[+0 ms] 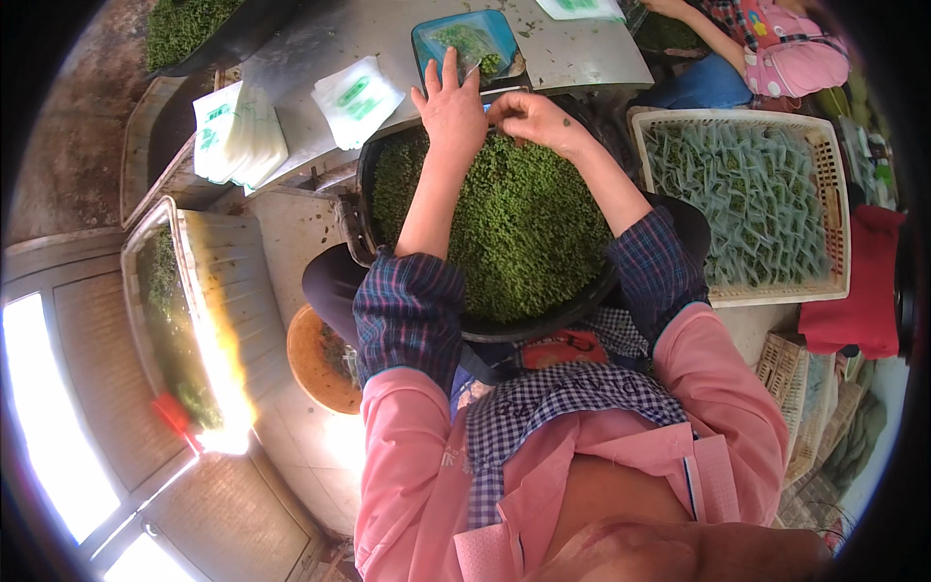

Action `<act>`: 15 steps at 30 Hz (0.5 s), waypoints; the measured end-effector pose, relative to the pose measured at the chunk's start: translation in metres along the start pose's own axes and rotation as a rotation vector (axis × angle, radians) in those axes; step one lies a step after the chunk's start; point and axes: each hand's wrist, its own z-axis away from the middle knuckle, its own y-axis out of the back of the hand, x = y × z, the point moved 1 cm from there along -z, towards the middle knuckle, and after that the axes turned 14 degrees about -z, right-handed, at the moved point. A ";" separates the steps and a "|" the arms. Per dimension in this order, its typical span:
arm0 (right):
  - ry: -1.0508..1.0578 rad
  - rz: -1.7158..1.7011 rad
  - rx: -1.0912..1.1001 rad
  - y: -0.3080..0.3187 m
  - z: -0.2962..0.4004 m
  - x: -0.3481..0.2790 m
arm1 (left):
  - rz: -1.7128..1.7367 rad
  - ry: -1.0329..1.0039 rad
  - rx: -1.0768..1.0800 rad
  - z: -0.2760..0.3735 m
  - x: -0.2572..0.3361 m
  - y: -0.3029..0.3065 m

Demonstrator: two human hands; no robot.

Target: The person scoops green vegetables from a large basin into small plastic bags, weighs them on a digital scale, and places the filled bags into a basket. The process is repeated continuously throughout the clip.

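Observation:
A filled clear plastic bag point(465, 42) of small green plant pieces lies in a blue tray point(424, 54), on what looks like a small weighing scale at the table edge. My left hand point(457, 109) reaches over it, fingers spread, fingertips at the bag. Beside it, my right hand point(534, 120) is bent with curled fingers, close to the front of the scale. Whether anything is pinched in those fingers is hidden. Below both hands, a black tub point(502, 337) heaped with small green plant pieces point(538, 225) sits between my knees.
Flat printed plastic bags point(356, 102) and another fanned stack point(236, 138) lie on the metal table point(582, 54). At right stands a white crate point(778, 295) packed with filled bags. An orange bowl point(305, 364) and white bin point(225, 254) stand left. Another person's arm point(709, 29) shows top right.

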 end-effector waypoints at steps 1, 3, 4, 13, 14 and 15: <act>-0.021 0.205 -0.028 0.000 0.004 -0.004 | 0.053 0.003 0.016 0.003 0.001 0.002; 0.215 0.323 0.107 0.003 0.002 0.000 | 0.163 -0.005 0.062 0.005 -0.008 0.010; 0.251 0.369 0.238 -0.004 0.003 -0.009 | 0.217 -0.006 0.079 0.011 -0.012 0.013; 0.447 0.992 0.496 -0.021 -0.031 -0.020 | 0.364 0.085 0.231 0.029 -0.011 0.024; 0.428 0.923 0.500 -0.019 -0.029 -0.020 | 0.361 0.085 0.227 0.031 -0.012 0.024; 0.409 0.856 0.498 -0.021 -0.023 -0.029 | 0.362 0.100 0.231 0.034 -0.013 0.024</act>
